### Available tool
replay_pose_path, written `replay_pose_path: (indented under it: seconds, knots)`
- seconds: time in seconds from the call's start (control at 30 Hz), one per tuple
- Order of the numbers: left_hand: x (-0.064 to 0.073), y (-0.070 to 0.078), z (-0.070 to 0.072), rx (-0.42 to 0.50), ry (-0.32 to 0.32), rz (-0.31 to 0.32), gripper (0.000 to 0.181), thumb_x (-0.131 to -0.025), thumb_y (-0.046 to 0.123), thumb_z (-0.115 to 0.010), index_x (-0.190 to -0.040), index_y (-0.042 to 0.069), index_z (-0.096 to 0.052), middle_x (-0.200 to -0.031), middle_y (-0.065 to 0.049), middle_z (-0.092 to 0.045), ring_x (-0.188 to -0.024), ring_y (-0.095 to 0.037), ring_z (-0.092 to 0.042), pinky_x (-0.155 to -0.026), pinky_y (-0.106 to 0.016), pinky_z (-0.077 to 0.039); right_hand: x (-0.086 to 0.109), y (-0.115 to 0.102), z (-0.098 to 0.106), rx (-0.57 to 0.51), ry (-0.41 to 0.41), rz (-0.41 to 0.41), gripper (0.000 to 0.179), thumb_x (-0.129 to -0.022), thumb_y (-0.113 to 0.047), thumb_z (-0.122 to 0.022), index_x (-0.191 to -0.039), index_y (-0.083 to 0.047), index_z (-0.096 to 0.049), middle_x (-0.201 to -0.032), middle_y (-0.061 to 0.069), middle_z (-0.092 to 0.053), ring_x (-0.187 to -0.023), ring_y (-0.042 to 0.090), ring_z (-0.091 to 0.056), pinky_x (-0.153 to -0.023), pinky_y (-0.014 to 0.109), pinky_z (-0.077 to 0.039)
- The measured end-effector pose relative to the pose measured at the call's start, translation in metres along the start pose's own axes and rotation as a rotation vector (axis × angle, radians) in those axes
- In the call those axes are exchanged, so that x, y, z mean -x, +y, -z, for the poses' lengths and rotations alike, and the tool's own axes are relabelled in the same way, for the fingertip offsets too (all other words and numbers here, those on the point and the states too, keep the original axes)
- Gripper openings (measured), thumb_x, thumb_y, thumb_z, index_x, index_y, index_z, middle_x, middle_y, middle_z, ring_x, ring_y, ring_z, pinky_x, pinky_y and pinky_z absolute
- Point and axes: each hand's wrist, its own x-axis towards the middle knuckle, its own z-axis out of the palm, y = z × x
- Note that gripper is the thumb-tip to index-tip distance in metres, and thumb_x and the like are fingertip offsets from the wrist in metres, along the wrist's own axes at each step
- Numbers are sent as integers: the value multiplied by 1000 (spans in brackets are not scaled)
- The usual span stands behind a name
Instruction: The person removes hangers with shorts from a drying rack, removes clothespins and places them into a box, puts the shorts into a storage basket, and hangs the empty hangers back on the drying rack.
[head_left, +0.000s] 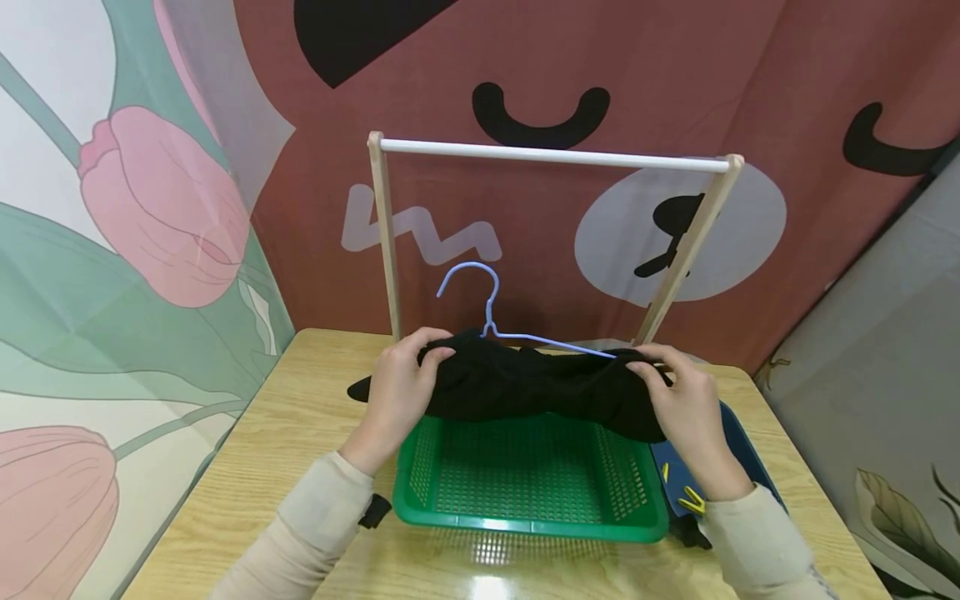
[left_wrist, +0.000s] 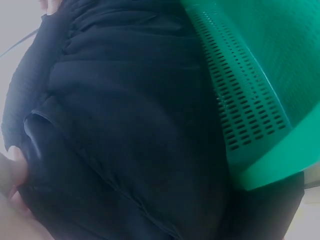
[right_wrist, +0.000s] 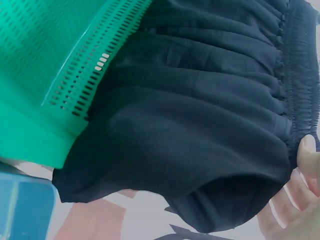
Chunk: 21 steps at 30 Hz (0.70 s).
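Note:
Black shorts (head_left: 540, 387) with a gathered elastic waistband (right_wrist: 302, 75) are stretched sideways between both hands, above the front of the table. My left hand (head_left: 401, 387) pinches the waistband at its left end, thumb on the near side. At the other end my right hand (head_left: 682, 400) grips the band between thumb and fingers. Behind the cloth stands a light-blue hanger (head_left: 491, 308), its hook up and its right arm running toward my right hand. The hanger's left arm and lower part are hidden by the shorts.
A green perforated basket (head_left: 525, 527) sits below the shorts. On the right, a blue bin (head_left: 738, 437) holds yellow clips (head_left: 692, 502). A wooden rack with a white rod (head_left: 555, 156) rises at the table's (head_left: 300, 425) back, before a printed curtain.

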Motion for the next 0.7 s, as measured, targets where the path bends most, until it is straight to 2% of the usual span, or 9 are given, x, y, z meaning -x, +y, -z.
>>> replay_pose_path:
  seconds: [0.23, 0.37, 0.5, 0.7]
  knots:
    - [2, -1, -1, -27, -2, 18, 11, -94, 10, -68, -103, 7, -71, -98, -10, -73, -60, -21, -56, -61, -37, -45, 1, 6, 5, 23, 13, 10, 16, -88, 2, -72, -104, 0, -70, -101, 14, -71, -87, 27, -63, -73, 8, -39]
    - [3, 0, -1, -37, -6, 32, 11, -94, 11, -69, -104, 7, -71, -98, -10, -73, -75, -25, -65, -69, -41, -51, 2, 8, 9, 37, 22, 12, 16, -87, 4, -73, -102, 0, -69, -100, 16, -72, -85, 30, -64, -64, 9, -38]
    - [4, 0, -1, -44, -6, 43, 12, -94, 12, -69, -104, 7, -71, -98, -10, -73, -79, -28, -66, -71, -43, -52, 4, 9, 12, 52, 29, 10, 15, -87, 3, -73, -101, 0, -69, -97, 17, -72, -83, 31, -64, -60, 8, -37]
    - [5, 0, -2, -50, 2, 60, 11, -94, 12, -69, -103, 7, -71, -97, -10, -73, -75, -28, -65, -68, -43, -52, 7, 11, 15, 81, 38, 15, 14, -85, 5, -74, -98, 1, -68, -93, 16, -71, -81, 31, -65, -72, 8, -37]
